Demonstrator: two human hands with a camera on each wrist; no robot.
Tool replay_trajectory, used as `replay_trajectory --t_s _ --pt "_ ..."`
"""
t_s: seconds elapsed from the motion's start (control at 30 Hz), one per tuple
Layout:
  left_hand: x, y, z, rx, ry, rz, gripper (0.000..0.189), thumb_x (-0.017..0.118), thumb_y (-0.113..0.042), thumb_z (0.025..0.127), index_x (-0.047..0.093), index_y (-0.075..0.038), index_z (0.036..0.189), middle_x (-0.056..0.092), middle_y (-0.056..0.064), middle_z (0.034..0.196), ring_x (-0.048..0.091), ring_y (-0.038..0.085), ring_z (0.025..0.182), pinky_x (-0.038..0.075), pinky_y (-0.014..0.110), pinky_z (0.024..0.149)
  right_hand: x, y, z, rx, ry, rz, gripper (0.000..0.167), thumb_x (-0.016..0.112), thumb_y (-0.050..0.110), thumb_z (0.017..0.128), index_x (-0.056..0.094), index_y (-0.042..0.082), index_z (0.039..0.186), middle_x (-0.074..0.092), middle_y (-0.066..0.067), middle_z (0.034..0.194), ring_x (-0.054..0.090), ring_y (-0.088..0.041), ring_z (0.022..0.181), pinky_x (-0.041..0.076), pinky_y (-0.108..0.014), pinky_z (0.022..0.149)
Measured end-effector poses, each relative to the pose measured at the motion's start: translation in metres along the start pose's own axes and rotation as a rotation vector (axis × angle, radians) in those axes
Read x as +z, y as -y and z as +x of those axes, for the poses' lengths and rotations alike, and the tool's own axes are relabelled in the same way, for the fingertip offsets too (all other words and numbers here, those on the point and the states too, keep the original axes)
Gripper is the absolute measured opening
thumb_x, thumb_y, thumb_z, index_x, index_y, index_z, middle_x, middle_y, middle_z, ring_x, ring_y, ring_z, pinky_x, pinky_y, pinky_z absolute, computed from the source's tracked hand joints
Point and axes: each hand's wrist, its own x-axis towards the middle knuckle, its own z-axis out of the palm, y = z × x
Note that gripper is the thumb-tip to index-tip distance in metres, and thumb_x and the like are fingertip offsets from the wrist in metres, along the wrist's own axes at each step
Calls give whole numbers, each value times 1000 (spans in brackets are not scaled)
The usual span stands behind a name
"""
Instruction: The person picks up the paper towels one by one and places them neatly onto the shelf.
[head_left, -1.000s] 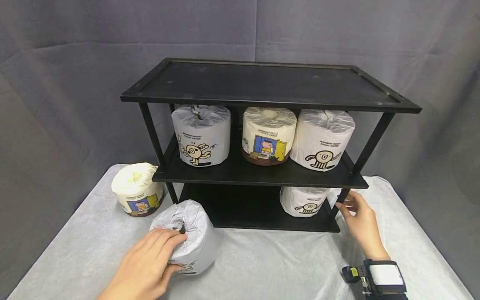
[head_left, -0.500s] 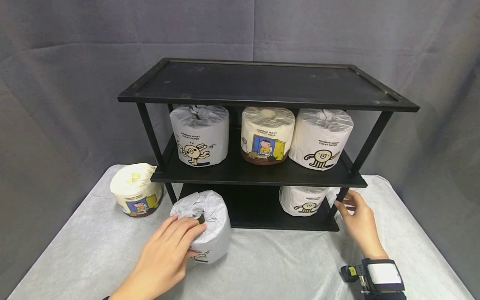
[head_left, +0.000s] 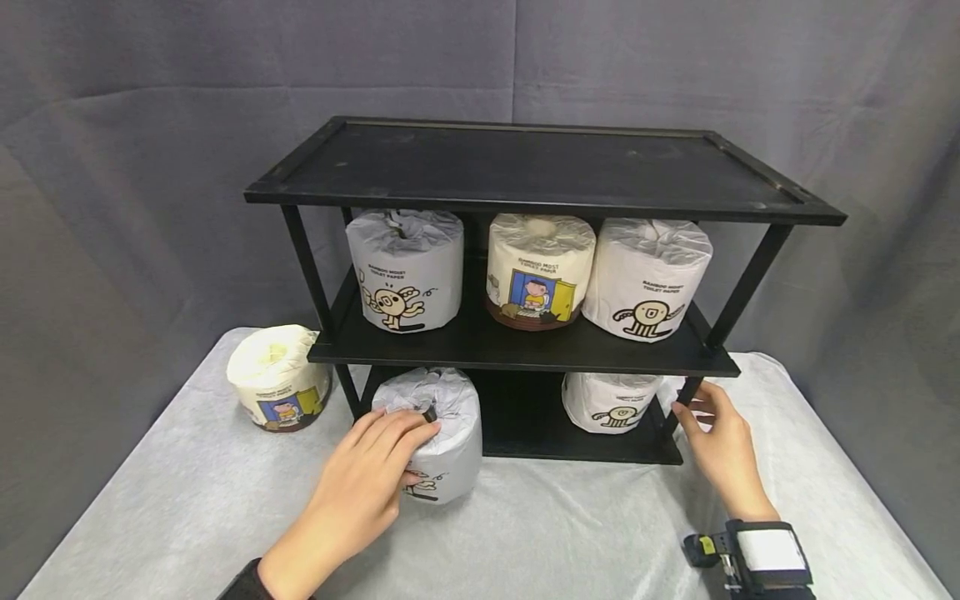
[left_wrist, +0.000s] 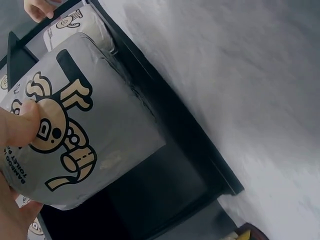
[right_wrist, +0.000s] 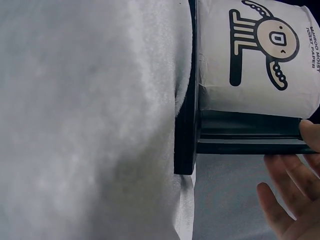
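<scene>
My left hand [head_left: 367,475] grips a white-wrapped toilet roll [head_left: 450,442] by its left side, fingers over the top and thumb low on the side. In the left wrist view that roll [left_wrist: 100,125] shows its cartoon figure, with the black lower shelf [left_wrist: 150,200] around it. The roll is at the front left of the lower shelf, partly under the middle shelf. My right hand [head_left: 722,442] holds the front right post [head_left: 684,404] of the black rack. In the right wrist view the thumb lies on one side of the post [right_wrist: 250,147], the fingers on the other.
Another white roll [head_left: 609,404] stands at the lower shelf's right end. On the middle shelf [head_left: 480,354] are a white roll [head_left: 405,271], a cream roll [head_left: 538,271] and another white roll [head_left: 647,279]. A cream roll [head_left: 277,379] stands on the cloth left of the rack.
My left hand has carried the white toilet roll right and away from me, from the cloth in front to the lower shelf's front left. My right hand has stayed at the post.
</scene>
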Motion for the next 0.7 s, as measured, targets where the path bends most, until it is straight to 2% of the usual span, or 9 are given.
replay_trajectory --t_s 0.2,0.47,0.7 --pt "13 0 12 20 -32 -9 54 75 -14 79 58 -6 129 60 9 122 56 27 117 39 41 105 0 1 0 6 2 7 37 65 6 94 54 -3 128 66 -26 110 66 -43 92 48 -51 80" --pt "29 -3 28 7 -22 -25 58 79 -12 76 58 -7 129 59 8 123 55 25 118 37 38 109 0 2 0 16 8 11 38 65 7 95 53 -3 129 65 -27 112 65 -44 93 48 -53 81" --pt "39 -5 41 -22 0 -55 59 79 -12 77 57 -8 131 59 7 125 54 24 120 34 37 110 0 1 -1 25 20 16 39 64 10 96 52 -4 130 63 -29 114 64 -46 95 47 -56 82"
